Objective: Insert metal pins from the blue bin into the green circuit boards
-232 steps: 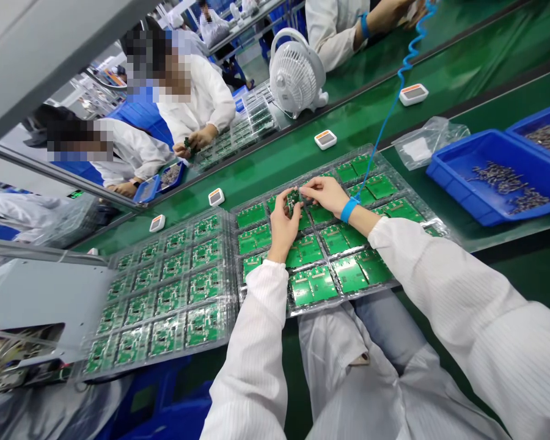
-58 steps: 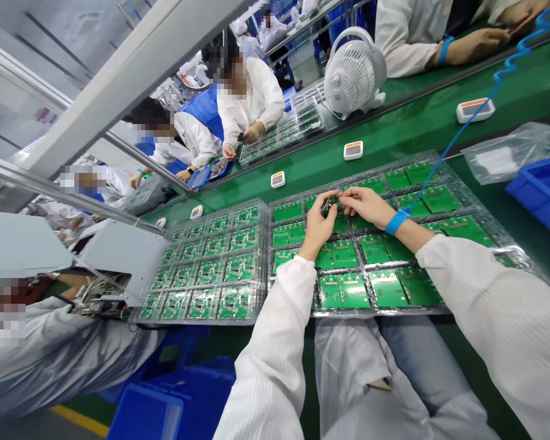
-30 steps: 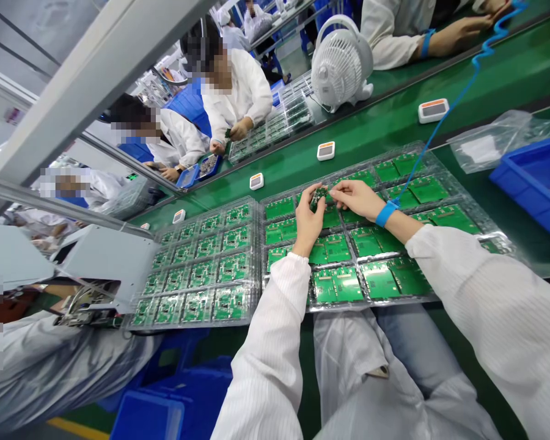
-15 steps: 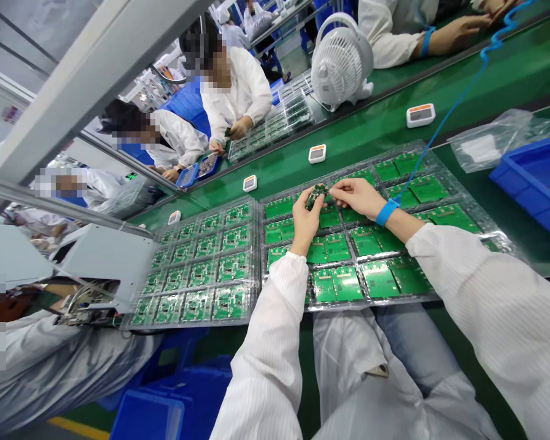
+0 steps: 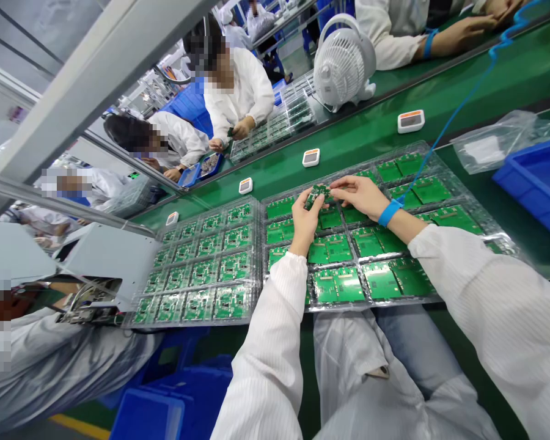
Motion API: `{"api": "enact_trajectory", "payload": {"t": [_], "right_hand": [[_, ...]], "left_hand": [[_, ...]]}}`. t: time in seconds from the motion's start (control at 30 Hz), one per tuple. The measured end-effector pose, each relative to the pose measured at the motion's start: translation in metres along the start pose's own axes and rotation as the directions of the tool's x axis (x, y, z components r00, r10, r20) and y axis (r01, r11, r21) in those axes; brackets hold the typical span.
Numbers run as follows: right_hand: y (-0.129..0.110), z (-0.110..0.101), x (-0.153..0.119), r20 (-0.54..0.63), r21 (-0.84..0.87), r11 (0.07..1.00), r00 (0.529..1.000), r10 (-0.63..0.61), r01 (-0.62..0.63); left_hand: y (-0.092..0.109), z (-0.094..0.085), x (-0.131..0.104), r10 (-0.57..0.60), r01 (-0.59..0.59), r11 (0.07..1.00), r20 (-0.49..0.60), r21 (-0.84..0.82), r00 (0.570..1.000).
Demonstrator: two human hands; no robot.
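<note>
A small green circuit board (image 5: 319,194) with parts on it is gripped between the thumb and fingers of my left hand (image 5: 305,219), above the right-hand tray. My right hand (image 5: 360,197), a blue wrist strap (image 5: 389,212) behind it, has thumb and fingertips pinched together at the board's right edge. Whatever small part may be between those fingertips is too small to make out. Under both hands lies a clear plastic tray (image 5: 358,264) of green boards in pairs. Beside it on the left is another clear tray (image 5: 258,269), its boards bearing mounted components.
Small white devices (image 5: 310,157) sit on the green strip (image 5: 357,137) beyond the trays. A blue bin (image 5: 531,177) and a plastic bag (image 5: 490,146) are at right. A grey machine (image 5: 105,256) stands left. Across the strip are a white fan (image 5: 343,64) and co-workers.
The white devices have shifted slightly left along the green strip. My hands hold nearly the same pose at the board, with the right fingers moved only a little.
</note>
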State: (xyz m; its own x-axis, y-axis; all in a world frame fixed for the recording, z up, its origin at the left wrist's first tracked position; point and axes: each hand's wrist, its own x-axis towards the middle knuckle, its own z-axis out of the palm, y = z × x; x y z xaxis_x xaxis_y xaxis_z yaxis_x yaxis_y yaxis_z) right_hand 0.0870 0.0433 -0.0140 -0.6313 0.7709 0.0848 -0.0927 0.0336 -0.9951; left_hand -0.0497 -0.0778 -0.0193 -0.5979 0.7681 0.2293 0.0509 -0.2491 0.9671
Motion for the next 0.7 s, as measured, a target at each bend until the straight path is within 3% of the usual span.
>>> {"api": "enact_trajectory", "payload": {"t": [0.37,0.7], "right_hand": [[0.0026,-0.0015,-0.0003,0.069,0.09,0.995,0.997,0.04,-0.046],[0.0035,-0.0009,0.0008,0.054,0.088,0.996,0.998,0.029,-0.034]], "left_hand": [[0.0,0.0005,0.0003,-0.033,0.034,0.998,0.019,-0.046,0.999],[-0.0017,0.0003,0.0004,-0.04,0.041,0.998,0.018,-0.041,0.999]]}}
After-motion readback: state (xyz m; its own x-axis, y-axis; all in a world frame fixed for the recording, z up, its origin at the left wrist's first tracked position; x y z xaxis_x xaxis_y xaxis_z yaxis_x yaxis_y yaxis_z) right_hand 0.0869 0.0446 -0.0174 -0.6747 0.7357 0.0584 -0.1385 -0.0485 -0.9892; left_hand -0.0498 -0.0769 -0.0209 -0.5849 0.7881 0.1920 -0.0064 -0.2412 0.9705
